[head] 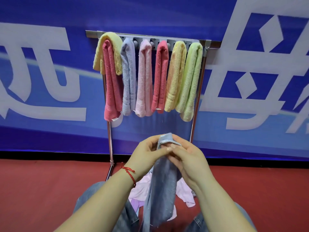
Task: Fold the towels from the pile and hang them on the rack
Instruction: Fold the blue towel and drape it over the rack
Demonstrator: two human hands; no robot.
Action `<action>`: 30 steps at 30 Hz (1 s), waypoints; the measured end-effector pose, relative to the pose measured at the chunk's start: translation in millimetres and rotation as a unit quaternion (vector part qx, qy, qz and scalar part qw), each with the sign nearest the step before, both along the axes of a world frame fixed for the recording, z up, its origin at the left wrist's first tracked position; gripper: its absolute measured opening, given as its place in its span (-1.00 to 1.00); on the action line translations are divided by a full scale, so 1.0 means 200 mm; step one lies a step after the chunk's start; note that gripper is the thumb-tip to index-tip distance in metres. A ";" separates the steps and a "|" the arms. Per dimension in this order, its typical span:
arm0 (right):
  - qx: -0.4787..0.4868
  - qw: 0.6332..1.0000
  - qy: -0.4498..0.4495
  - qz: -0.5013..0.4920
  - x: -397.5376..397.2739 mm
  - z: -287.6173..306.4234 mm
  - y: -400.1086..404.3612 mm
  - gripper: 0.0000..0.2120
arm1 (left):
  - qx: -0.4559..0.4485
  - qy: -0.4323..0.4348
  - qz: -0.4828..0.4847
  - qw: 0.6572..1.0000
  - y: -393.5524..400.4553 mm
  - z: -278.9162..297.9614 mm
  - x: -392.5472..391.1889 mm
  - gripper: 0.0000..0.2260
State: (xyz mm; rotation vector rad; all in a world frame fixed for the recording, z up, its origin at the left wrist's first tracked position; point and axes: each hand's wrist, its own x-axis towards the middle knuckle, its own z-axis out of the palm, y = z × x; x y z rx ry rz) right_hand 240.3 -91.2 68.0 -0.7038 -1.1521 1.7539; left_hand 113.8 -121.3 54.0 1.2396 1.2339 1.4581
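A grey-blue towel (161, 186) hangs lengthwise from both my hands in front of me. My left hand (147, 156) and my right hand (187, 158) pinch its top edge together, fingertips touching. Below it, on the red floor between my knees, lies the pile of pale pink and lilac towels (138, 190). The metal rack (195, 104) stands against the blue wall ahead. Several folded towels hang from its top bar: yellow (108, 46) over red, blue-grey, pink, red, yellow and green (190, 81).
A blue banner with large white characters (50, 72) covers the wall behind the rack. Red floor (41, 190) spreads to both sides. My jeans-clad knees (88, 195) frame the pile. The rack's left foot (109, 171) rests on the floor near my left wrist.
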 end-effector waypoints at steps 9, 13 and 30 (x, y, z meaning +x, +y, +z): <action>0.271 0.894 -0.323 -0.149 0.09 0.05 0.02 -0.72 | 0.008 0.055 0.019 0.998 -0.01 0.02 -0.03 -0.82; 0.315 0.902 -0.293 -0.034 0.11 0.03 0.03 -0.55 | 0.013 0.061 -0.013 0.998 -0.04 0.03 -0.04 -0.81; 0.306 0.882 -0.356 -0.047 0.20 -0.05 0.05 -0.58 | 0.040 0.017 0.223 0.974 -0.05 0.02 -0.13 -0.81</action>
